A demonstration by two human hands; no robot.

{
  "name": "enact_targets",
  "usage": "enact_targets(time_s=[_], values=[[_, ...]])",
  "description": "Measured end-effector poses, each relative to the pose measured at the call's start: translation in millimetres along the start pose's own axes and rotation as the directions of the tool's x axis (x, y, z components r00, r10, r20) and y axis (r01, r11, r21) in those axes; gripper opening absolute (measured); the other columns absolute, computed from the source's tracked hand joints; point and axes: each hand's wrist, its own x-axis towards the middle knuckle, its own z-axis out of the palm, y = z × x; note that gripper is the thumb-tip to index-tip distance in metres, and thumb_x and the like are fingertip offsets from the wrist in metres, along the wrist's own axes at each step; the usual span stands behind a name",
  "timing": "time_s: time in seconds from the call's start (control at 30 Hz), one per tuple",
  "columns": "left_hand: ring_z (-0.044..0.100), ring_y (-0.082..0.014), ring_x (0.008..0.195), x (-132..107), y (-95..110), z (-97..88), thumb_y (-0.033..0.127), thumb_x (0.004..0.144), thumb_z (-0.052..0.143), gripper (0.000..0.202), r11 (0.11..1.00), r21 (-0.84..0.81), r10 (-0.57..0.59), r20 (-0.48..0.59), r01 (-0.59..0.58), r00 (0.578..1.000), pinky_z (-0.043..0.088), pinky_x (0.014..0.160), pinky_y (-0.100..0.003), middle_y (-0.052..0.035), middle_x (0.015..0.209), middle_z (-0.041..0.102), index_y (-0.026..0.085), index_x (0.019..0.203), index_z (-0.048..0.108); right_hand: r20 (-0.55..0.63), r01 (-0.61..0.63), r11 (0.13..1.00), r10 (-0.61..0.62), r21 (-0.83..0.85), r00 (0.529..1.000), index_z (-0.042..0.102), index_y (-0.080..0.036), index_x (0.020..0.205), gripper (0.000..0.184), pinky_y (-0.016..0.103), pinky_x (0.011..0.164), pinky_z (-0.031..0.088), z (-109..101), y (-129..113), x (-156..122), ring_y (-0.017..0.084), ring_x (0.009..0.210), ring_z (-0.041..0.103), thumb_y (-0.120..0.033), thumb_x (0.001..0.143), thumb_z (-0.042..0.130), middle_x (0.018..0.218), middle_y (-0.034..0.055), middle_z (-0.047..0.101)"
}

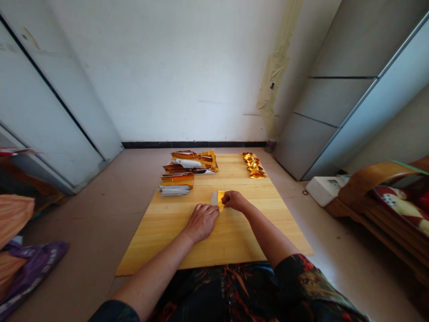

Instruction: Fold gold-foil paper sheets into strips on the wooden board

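Against the right hand (235,201), gold foil (220,199).

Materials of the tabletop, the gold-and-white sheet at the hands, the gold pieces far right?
Tabletop: likely wood or wood-look laminate, satin; pale bands like grain.
Gold-and-white sheet: probably foil-faced paper; bright gold area beside dull white, though plastic film can't be ruled out.
Gold pieces: metallic foil or metallised film, glossy; sharp highlights on creases.
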Motion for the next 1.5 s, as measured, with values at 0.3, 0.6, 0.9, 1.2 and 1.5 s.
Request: enact_targets(time_s=[0.3, 0.6, 0.9, 1.2, 1.5], values=[[0.052, -0.0197, 0.109, 0, -1, 0.4, 0.010, 0.080, 0.050, 0.038, 1.000, 0.005, -0.004, 0.032, 0.003, 0.999, 0.036, 0.093, -0.038, -0.0023, 0.123, 0.060, 0.024, 0.115, 0.057, -0.019, 0.001, 0.998, -0.002, -0.060, 1.000, 0.067, -0.015, 0.078, 0.019, 0.019, 0.056, 0.038, 3, -7, -5, 0.011, 0.065, 0.056, -0.016, 0.060, 0.074, 0.076, 0.0000, 0.066], [0.052, -0.0197, 0.109, 0, -1, 0.9, 0.009, 0.079, 0.049, 0.038, 1.000, -0.012, -0.019, 0.039, 0.019, 0.999, 0.036, 0.093, -0.038, -0.0014, 0.124, 0.060, 0.024, 0.113, 0.057, -0.004, 0.013, 0.997, -0.013, -0.071, 1.000, 0.068, -0.015, 0.077, 0.021, 0.019, 0.061, 0.042, 3, -3, -1, 0.011, 0.069, 0.058, -0.002, 0.062, 0.064, 0.076, 0.0003, 0.066], [0.055, -0.0190, 0.102, 4, 4, -2.7, 0.017, 0.082, 0.052, 0.033, 0.998, -0.031, -0.045, 0.007, 0.045, 0.999, 0.034, 0.088, -0.038, -0.0014, 0.115, 0.065, 0.028, 0.113, 0.057, -0.224, 0.070, 0.992, -0.092, -0.102, 0.970, 0.063, -0.020, 0.111, 0.046, 0.022, 0.085, 0.045, 3, 2, 5, 0.014, 0.096, 0.059, -0.009, 0.067, 0.065, 0.118, 0.0064, 0.058], [0.060, -0.0170, 0.088, 16, -12, 7.4, 0.018, 0.085, 0.050, 0.019, 0.990, -0.099, -0.108, -0.073, 0.100, 0.991, 0.031, 0.091, -0.041, 0.0005, 0.093, 0.072, 0.026, 0.085, 0.067, -0.036, -0.168, 0.977, 0.165, -0.135, 0.986, 0.070, -0.018, 0.086, 0.020, 0.020, 0.062, 0.044, -16, -10, 23, 0.017, 0.079, 0.063, -0.022, 0.067, 0.066, 0.085, 0.0037, 0.070], [0.060, -0.0181, 0.085, 17, -42, 3.2, 0.011, 0.083, 0.050, 0.023, 0.998, -0.056, -0.034, -0.027, 0.032, 0.999, 0.039, 0.078, -0.033, -0.0020, 0.081, 0.070, 0.024, 0.087, 0.068, 0.007, -0.213, 0.972, 0.215, -0.101, 0.977, 0.067, -0.017, 0.082, 0.013, 0.019, 0.053, 0.040, -15, -6, -3, 0.011, 0.057, 0.059, -0.018, 0.070, 0.062, 0.064, 0.0003, 0.066]])
